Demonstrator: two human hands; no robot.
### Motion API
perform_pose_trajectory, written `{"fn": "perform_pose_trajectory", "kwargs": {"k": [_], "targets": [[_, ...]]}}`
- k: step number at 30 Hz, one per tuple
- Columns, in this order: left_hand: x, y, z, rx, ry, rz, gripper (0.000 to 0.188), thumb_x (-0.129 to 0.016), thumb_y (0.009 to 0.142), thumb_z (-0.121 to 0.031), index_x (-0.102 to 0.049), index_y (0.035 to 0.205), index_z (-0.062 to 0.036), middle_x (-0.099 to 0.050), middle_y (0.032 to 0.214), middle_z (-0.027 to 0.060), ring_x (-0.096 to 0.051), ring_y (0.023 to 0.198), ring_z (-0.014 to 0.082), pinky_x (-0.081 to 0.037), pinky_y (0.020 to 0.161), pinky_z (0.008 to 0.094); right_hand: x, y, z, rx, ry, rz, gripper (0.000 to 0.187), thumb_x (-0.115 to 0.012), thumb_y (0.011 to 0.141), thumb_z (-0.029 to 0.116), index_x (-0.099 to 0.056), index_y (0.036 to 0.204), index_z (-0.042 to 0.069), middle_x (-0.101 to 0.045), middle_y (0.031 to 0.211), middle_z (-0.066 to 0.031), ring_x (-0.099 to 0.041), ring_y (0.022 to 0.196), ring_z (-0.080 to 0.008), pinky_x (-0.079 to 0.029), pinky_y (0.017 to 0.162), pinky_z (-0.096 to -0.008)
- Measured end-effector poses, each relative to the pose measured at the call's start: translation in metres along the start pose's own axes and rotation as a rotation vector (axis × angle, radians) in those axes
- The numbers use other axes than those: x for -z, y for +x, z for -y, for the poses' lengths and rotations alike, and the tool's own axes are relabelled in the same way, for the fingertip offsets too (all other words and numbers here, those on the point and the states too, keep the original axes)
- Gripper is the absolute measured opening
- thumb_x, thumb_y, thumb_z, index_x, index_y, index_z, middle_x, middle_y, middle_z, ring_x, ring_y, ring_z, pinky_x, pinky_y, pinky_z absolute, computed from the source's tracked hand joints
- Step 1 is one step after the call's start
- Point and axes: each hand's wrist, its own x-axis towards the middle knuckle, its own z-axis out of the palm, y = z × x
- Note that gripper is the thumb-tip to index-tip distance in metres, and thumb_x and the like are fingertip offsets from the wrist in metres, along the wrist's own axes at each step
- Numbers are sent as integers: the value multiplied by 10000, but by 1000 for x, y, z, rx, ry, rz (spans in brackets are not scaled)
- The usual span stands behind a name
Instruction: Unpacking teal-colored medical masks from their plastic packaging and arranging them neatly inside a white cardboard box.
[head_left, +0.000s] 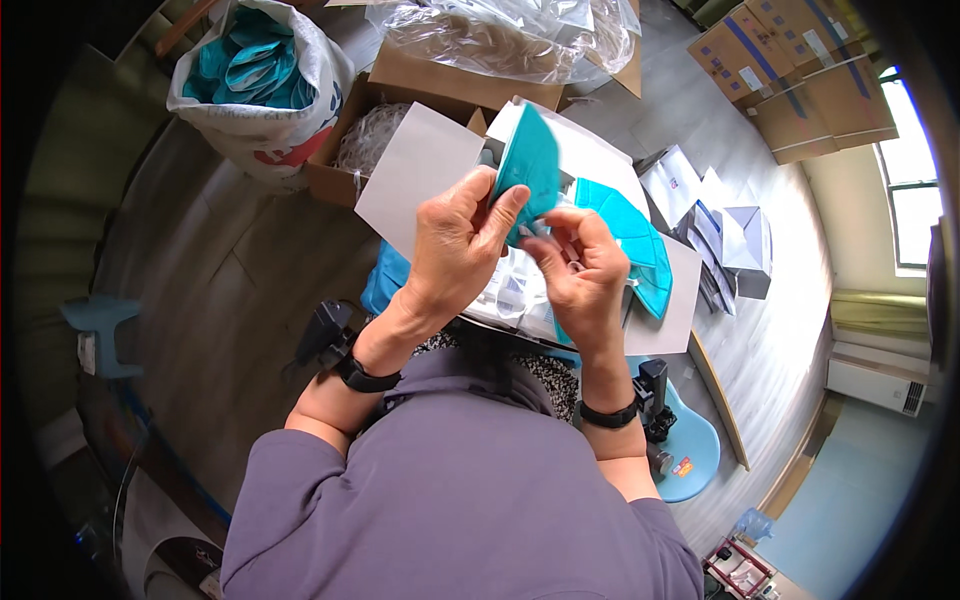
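Observation:
A teal folded face mask (530, 160) stands tilted up over an open white carton (410, 170). My left hand (455, 240) is closed around its lower left part, thumb lying on the face of the mask. At the mask's lower right edge, my right hand (588, 275) pinches with thumb and fingers. Thin whitish strap-like bits show beside those fingers, partly hidden and slightly blurred. More teal masks (640, 255) lie fanned on the carton's right side, next to my right hand. Clear-and-white packets (508, 290) fill the carton below my hands.
A white sack (255, 140) stuffed with teal masks stands at the far left. Beside it is a brown cardboard box (340, 185), with clear plastic film (510, 40) behind. Grey-white boxes (745, 245) sit at right, stacked cartons (800, 80) beyond. A blue stool (690, 440) is near my right elbow.

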Motion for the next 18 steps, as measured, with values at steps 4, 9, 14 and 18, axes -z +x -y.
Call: {"fn": "perform_pose_trajectory", "kwargs": {"k": [4, 9, 14, 18], "targets": [[2, 0, 14, -107, 112, 89, 298, -724, 923, -116, -477, 791, -16, -473, 607, 43, -423, 569, 67, -373, 495, 284, -2, 1, -12, 100, -42, 33, 159, -759, 825, -22, -606, 864, -2, -546, 763, -63, -443, 550, -138, -390, 515, -261], [4, -6, 17, -91, 111, 182, 182, -699, 936, -82, -536, 889, -14, -523, 678, 25, -458, 615, 53, -391, 527, 257, -1, -4, 6, -33, -44, -7, 137, -723, 856, -19, -592, 870, 19, -579, 738, -66, -495, 560, -161, -419, 522, -280], [15, -20, -32, 101, -244, 173, 180, -671, 958, -64, -601, 1113, -7, -606, 827, -29, -512, 665, 22, -425, 557, 192, 13, 11, -3, 134, -308, -197, 106, -650, 922, -42, -585, 883, 32, -531, 696, -8, -472, 610, -67, -418, 562, -213], [27, -28, -49, 82, -313, 141, 247, -675, 965, -122, -598, 1162, 6, -669, 905, 17, -590, 714, 39, -477, 564, 191, 15, 16, -1, 216, -329, -254, 91, -652, 915, -32, -592, 875, 24, -564, 696, -46, -524, 613, -93, -448, 567, -240]]}}
